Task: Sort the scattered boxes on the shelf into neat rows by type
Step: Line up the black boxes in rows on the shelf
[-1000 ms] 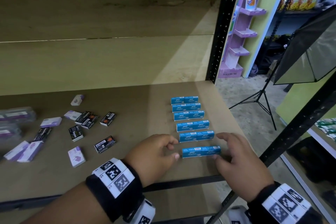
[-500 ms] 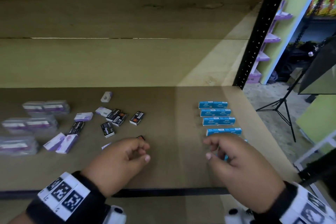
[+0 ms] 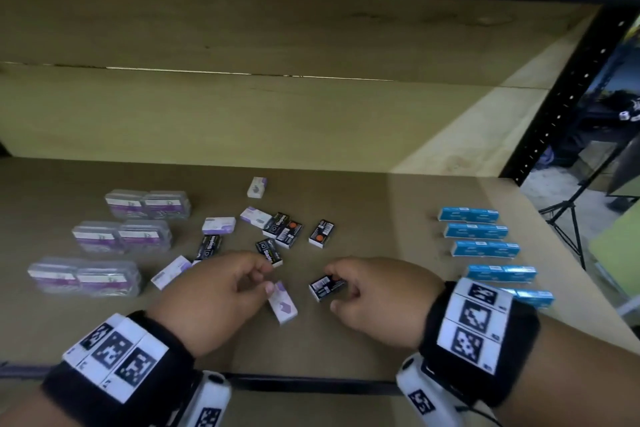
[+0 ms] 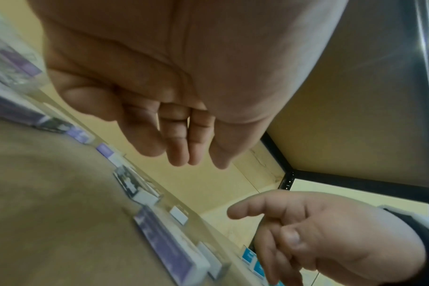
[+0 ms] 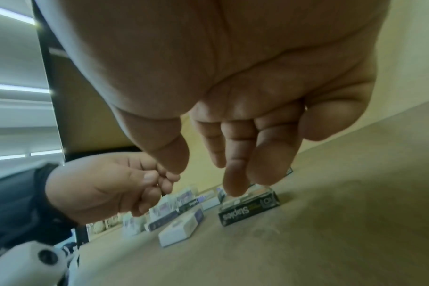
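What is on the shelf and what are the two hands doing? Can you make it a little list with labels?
blue boxes: lined up in a neat row on the right
black staples boxes: scattered in the middle
white and purple boxes: scattered among them
clear packs: in pairs on the left
left hand: fingers curled, over a white and purple box, holding nothing
right hand: fingertips at a black staples box lying on the shelf, grip not closed
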